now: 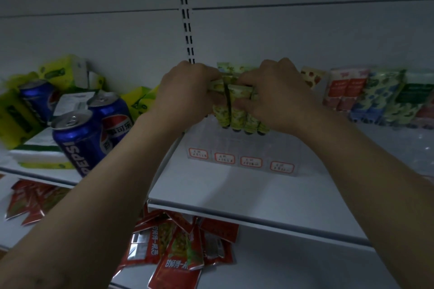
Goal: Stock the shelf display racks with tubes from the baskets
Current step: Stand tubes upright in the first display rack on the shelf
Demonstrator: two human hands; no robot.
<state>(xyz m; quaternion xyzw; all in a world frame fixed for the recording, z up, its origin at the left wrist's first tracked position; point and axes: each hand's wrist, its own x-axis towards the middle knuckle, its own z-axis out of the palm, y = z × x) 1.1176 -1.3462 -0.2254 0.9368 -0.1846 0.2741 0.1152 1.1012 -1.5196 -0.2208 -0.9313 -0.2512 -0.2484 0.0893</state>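
White shelf (211,185) carries a clear display rack (242,148) near its back edge, where left hand (185,91) and right hand (277,96) curl fingers (249,104) round yellow-green tubes (237,116), likely seating them upright.

Tubes (239,119) in rack (243,148) on shelf (234,191); cans (79,141) left.

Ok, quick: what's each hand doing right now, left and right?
Left hand: closed, gripping the left side of the bundle of tubes.
Right hand: closed, gripping the same bundle from the right.
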